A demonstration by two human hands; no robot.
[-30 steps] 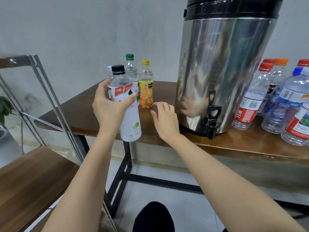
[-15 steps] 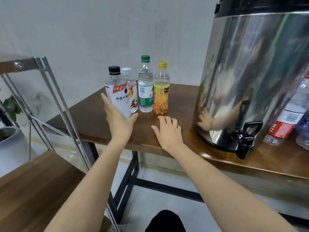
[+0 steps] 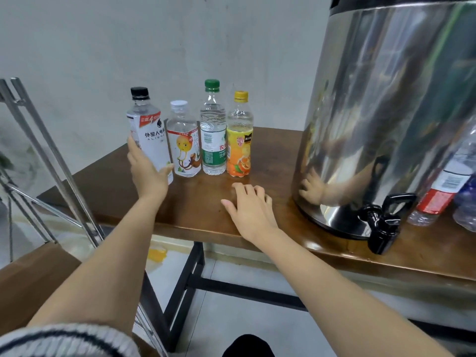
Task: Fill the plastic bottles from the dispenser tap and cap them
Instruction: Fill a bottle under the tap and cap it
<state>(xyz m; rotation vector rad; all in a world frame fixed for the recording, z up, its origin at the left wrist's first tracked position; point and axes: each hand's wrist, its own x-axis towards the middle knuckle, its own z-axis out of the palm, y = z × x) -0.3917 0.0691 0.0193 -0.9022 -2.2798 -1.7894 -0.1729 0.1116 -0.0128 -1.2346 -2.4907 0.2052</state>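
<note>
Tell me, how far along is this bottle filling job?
Looks done: the white-capped bottle, green-capped bottle and yellow-capped bottle stand capped left of the dispenser. In hand: the left hand holds the black-capped bottle beside them; the right hand lies flat on the table. Left: further bottles wait right of the dispenser, nothing under its tap.
</note>
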